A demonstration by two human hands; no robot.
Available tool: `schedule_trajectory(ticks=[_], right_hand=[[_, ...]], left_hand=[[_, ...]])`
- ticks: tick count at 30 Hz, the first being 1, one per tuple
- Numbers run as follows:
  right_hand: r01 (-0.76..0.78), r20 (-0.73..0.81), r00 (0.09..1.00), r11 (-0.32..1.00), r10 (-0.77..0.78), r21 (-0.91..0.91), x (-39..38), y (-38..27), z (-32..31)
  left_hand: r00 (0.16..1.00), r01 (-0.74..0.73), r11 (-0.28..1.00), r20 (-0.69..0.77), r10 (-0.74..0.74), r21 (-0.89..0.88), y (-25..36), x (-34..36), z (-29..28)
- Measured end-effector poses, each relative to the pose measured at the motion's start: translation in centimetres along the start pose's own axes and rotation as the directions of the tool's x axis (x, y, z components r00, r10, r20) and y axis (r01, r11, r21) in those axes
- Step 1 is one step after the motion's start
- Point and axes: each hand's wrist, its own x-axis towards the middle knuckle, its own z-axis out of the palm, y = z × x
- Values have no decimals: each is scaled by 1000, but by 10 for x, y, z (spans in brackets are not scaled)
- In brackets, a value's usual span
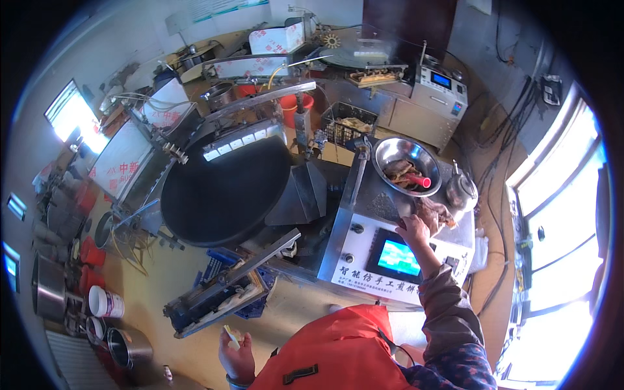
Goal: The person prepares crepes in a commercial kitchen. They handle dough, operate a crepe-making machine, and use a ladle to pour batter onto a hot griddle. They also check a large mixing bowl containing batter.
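Note:
My right hand (414,231) reaches over the control panel (393,257) with its lit screen, fingers curled at the edge of a rumpled brownish cloth (430,213); what exactly they grip is hard to make out. The cloth lies beside a steel bowl (396,149) holding brown items and a red-handled tool, and beside a steel kettle (460,192). My left hand (237,357), low in the view, is closed on a small pale yellow-white object (232,337), near a long metal bar assembly (231,292) over a blue crate. An orange apron covers my front.
A large black round griddle (224,188) stands left of the panel, under metal arms. A second machine (432,107), a black crate (348,127) and a red bucket (292,110) are behind. Steel pots (130,351) and buckets line the left wall. Cables and a bright window are on the right.

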Motion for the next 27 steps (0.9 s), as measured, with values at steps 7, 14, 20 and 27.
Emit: schedule_trajectory(ticks=[7, 14, 20, 27], right_hand=[[131, -452, 838, 917, -306, -377, 86, 17, -70], [72, 516, 856, 982, 28, -173, 204, 44, -57], [114, -29, 993, 966, -111, 232, 80, 38, -139], [122, 254, 892, 739, -375, 662, -26, -109, -142]], left_hand=[[936, 62, 776, -234, -264, -628, -16, -36, 39], [904, -16, 859, -375, -207, -512, -20, -53, 70], [887, -17, 917, -429, -169, -398, -12, -52, 51], [924, -48, 913, -329, 194, 405, -7, -31, 1]])
